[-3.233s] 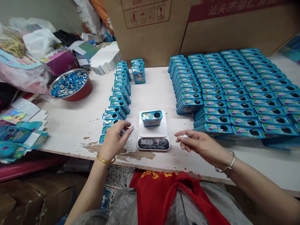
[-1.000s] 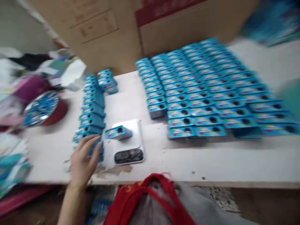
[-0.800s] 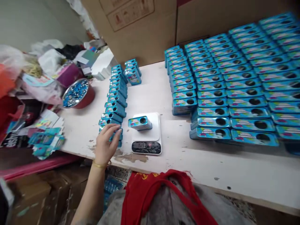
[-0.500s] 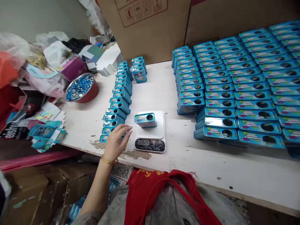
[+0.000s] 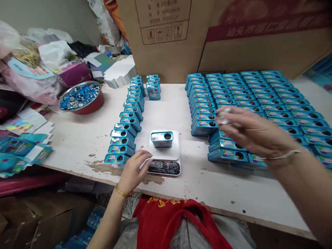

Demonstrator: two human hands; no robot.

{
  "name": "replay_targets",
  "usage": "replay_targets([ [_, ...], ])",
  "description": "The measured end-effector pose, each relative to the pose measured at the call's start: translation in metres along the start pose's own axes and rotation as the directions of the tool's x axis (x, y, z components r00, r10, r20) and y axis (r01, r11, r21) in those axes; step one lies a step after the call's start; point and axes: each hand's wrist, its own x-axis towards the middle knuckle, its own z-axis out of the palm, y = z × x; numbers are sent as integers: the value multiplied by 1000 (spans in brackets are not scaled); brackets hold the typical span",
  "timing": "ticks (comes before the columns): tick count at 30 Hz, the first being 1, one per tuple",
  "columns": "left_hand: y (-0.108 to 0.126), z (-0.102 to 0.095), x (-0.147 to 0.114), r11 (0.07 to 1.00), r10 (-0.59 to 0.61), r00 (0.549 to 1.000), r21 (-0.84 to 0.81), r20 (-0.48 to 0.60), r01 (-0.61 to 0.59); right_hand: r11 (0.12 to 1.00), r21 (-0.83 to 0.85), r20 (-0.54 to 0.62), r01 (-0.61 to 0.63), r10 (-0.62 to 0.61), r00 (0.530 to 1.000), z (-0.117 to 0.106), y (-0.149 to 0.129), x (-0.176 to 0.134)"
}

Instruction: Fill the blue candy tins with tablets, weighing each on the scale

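Note:
A blue tin (image 5: 161,139) with a round dark hole in its top stands on a white digital scale (image 5: 175,147). My left hand (image 5: 135,170) is at the scale's near-left corner, its fingers loosely bent and apart from the thumb, with nothing in them. To the right, my right hand (image 5: 249,129) is raised over the large block of blue tins (image 5: 228,155), blurred by motion. Small white pieces (image 5: 225,121) show between its fingertips; they look like candies. Left of the scale stands a row of blue tins (image 5: 120,149), some with small white pieces on top.
A red metal bowl (image 5: 89,108) full of blue and silver round caps stands at the left. Flattened blue packaging (image 5: 23,147) lies by the left table edge. Large cardboard boxes (image 5: 168,58) stand along the back. Stacked white cards (image 5: 120,71) and plastic bags sit at the back left.
My right hand has come into view from the right, with small white pieces at its fingertips. My left hand has shifted slightly toward the scale's display. The view has tilted up.

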Motion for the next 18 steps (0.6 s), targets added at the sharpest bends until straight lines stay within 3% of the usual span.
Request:
replay_targets([
  [2, -1, 3, -6, 1000, -12, 1000, -28, 15, 13, 960, 197, 254, -198, 145, 956, 43, -6, 8],
  [4, -2, 6, -11, 999, -25, 999, -44, 22, 26, 958, 161, 390, -239, 160, 907, 77, -8, 16],
  [6, -5, 8, -15, 998, -37, 999, -57, 23, 38, 979, 17, 467, -202, 171, 868, 98, -7, 21],
  [9, -9, 10, -17, 996, -46, 999, -75, 21, 47, 968, -249, 492, -12, 137, 860, 108, -6, 25],
  [12, -13, 11, -16, 995, -43, 999, -94, 21, 45, 885, -427, 515, 185, 70, 854, 111, -9, 28],
  [18, -19, 15, -13, 993, -55, 998, -106, 35, 59, 841, -467, 544, 273, 30, 838, 114, -11, 31],
])
